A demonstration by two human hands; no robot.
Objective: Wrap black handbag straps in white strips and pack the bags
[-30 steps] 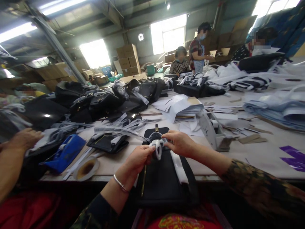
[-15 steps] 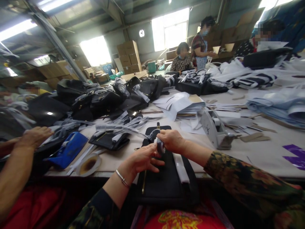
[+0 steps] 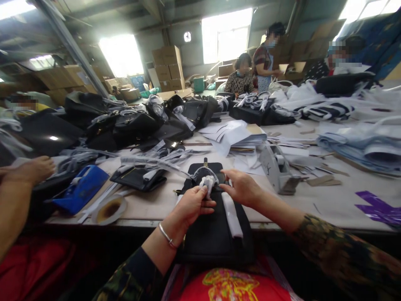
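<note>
A black handbag (image 3: 216, 228) lies flat over the table's near edge in front of me. My left hand (image 3: 191, 205) pinches a crumpled wad of white wrapping paper (image 3: 207, 182) that sits on the bag's handle near its top. Just to the right, my right hand (image 3: 242, 189) rests on the bag with fingers spread, empty and touching the area beside the wad. A white paper strip (image 3: 232, 214) lies along the bag under my right wrist.
A co-worker's hand (image 3: 29, 170) rests at the far left near a blue tape dispenser (image 3: 80, 188) and a tape roll (image 3: 108, 210). A grey tape dispenser (image 3: 275, 167) stands right of the bag. Black bags (image 3: 131, 127), paper stacks (image 3: 233, 138) and other people fill the far table.
My right hand let go of the wrapping and moved right, opening. My left hand closed on the white wad at the handle. The co-worker's hand drew back leftwards.
</note>
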